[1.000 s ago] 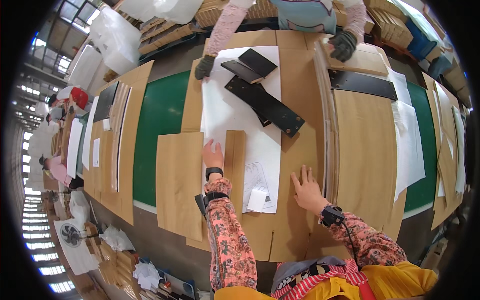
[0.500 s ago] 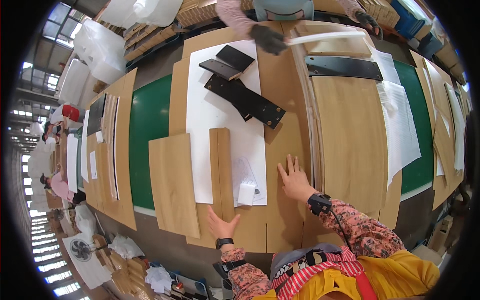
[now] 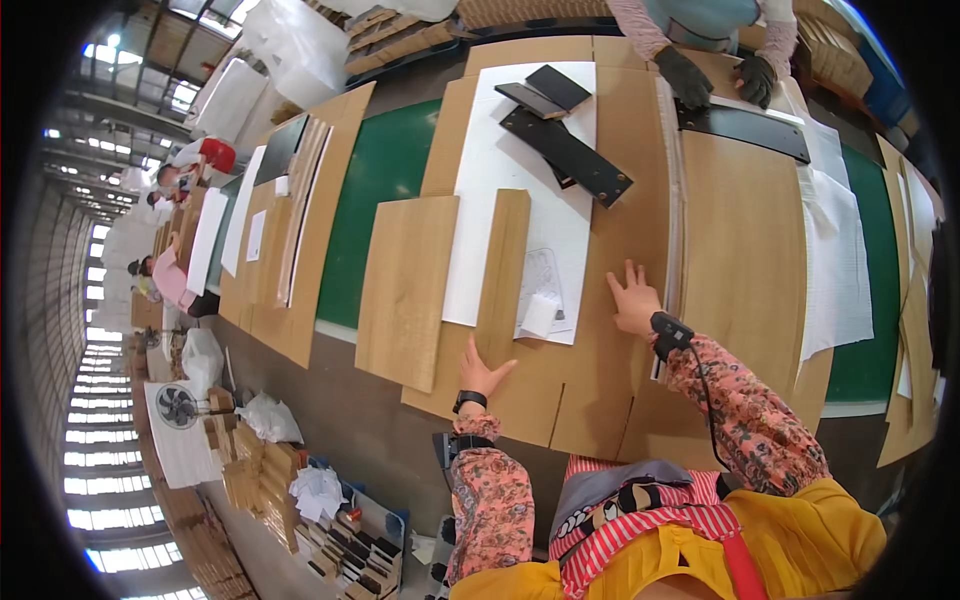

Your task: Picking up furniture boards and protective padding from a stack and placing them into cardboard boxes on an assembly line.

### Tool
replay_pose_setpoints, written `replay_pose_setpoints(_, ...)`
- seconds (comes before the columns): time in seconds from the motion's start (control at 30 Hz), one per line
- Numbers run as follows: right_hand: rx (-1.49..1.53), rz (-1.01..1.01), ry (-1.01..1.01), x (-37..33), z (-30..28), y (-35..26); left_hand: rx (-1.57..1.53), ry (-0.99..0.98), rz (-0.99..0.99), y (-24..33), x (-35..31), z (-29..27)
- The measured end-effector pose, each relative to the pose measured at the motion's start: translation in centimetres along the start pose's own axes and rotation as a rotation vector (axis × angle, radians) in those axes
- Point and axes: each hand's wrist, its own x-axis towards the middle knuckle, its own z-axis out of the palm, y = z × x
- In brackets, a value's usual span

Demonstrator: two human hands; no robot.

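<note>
My left hand is open, thumb spread, at the near end of a narrow wood-grain board. My right hand has its fingers spread over a flat cardboard sheet, beside a stack of wood-grain boards; neither hand holds anything. The narrow board lies partly on a white panel. Near its lower right corner are a paper sheet with a line drawing and a small white packet. A wider wood-grain board rests to the left.
Several black boards lie crossed on the white panel's far part. Across the table, a co-worker's gloved hands are at the stack's far end, by a black board. White foam sheet hangs right. Green table surface shows left.
The view has shifted, so the table sits farther right and higher. The co-worker has brought a white strip down to the stack's far end. My hands stay open at much the same places.
</note>
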Motion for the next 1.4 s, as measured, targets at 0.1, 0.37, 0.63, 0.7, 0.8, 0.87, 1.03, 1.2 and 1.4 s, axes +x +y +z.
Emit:
replay_pose_setpoints(0.1, 0.025, -0.023, -0.012, -0.4, -0.8, -1.5, -0.037, 0.191, -0.012, -8.8, 1.0, -1.6)
replay_pose_setpoints(0.37, 0.028, 0.039, 0.103, -1.1, -0.3, -2.4, -1.143, 0.356, -0.952, -30.6, 8.1, -5.9)
replay_pose_setpoints(0.63, 0.603, 0.165, 0.274, -0.4, -5.4, -13.4, -1.560, 0.166, -0.620, -27.5, 5.2, -13.0)
replay_pose_setpoints(0.7, 0.937, 0.024, -0.001, 1.4, -3.8, -22.3, -1.555, 0.171, -0.499, -22.1, 2.3, -17.3)
replay_pose_setpoints(0.8, 1.725, -0.024, -0.553, 4.6, -1.3, -32.6, -1.570, 0.203, -0.484, -21.6, 0.9, -17.8)
replay_pose_setpoints(0.87, 1.945, -0.069, -0.705, 6.0, -0.3, -34.9, -1.517, 0.191, -0.484, -16.3, -0.6, -17.8)
replay_pose_setpoints(1.03, 1.865, -0.052, -0.344, 4.3, -0.3, -34.7, -1.526, 0.084, -0.704, -17.8, -4.6, -19.9)
replay_pose_setpoints(1.2, 1.737, -0.358, -0.291, -7.1, -1.6, -27.8, -0.729, 0.305, -0.434, -16.9, -9.9, -21.6)
replay_pose_setpoints(1.4, 1.521, -0.559, -0.233, -18.5, -5.9, -15.2, -0.643, -0.148, -0.333, 1.5, -11.4, -15.4)
